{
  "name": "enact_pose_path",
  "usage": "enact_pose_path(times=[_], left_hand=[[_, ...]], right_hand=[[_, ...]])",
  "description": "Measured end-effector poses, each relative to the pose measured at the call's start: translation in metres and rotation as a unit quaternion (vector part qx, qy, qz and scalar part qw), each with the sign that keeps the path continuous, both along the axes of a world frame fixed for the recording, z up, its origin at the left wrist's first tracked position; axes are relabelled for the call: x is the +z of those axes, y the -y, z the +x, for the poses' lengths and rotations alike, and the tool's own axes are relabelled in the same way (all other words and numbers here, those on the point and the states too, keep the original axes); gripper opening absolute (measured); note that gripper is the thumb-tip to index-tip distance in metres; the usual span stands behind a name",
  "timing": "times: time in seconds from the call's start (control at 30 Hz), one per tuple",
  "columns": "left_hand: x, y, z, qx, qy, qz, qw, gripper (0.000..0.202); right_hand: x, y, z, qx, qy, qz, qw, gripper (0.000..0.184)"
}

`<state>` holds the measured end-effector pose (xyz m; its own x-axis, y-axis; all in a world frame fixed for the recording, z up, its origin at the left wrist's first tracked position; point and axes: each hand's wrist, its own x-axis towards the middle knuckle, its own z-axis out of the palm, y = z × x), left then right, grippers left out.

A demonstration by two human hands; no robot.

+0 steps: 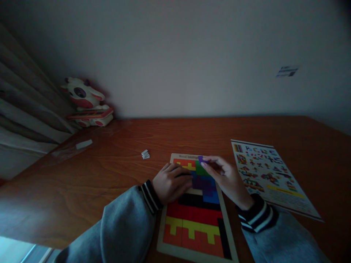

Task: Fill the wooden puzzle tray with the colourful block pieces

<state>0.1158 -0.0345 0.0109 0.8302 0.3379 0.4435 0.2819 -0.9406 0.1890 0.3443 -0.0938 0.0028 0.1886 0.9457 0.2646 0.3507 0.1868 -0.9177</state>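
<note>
A wooden block puzzle board with coloured pieces lies on the brown table in front of me. My left hand rests curled on the board's upper left part, fingers pressing on the pieces there. My right hand reaches in from the right and pinches a small purple piece at the board's top edge, above a green piece.
A printed pattern sheet lies to the right of the board. Small white bits sit left of it, a clear wrapper further left. A cow figure stands by the wall next to a curtain.
</note>
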Motion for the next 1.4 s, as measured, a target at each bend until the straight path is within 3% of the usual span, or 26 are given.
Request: enact_pose_path(times=[0.13,0.3,0.53,0.8,1.0,1.17,1.4], left_hand=[[0.001,-0.004,0.000,0.067,0.071,-0.004,0.995,0.022],[-0.002,-0.007,-0.001,0.086,0.095,-0.005,0.992,0.021],[0.001,-0.005,-0.001,0.025,0.125,-0.033,0.991,0.026],[-0.001,-0.004,-0.002,-0.029,0.146,-0.080,0.986,0.033],[-0.006,-0.009,-0.007,-0.019,0.144,-0.093,0.985,0.026],[-0.007,-0.021,-0.020,-0.061,0.108,-0.033,0.992,0.029],[-0.001,-0.023,-0.034,-0.071,0.080,0.024,0.994,0.014]], right_hand=[[0.002,0.001,-0.001,-0.004,0.034,0.002,0.999,0.030],[0.008,0.004,-0.005,0.031,0.087,0.010,0.996,0.026],[0.014,0.007,-0.011,0.096,0.115,0.046,0.988,0.017],[0.009,0.008,-0.021,0.083,0.089,0.009,0.993,0.019],[0.003,0.007,-0.021,0.117,0.172,0.037,0.977,0.017],[0.000,0.006,-0.021,0.143,0.229,0.077,0.960,0.019],[-0.003,0.004,-0.033,0.153,0.299,0.076,0.939,0.018]])
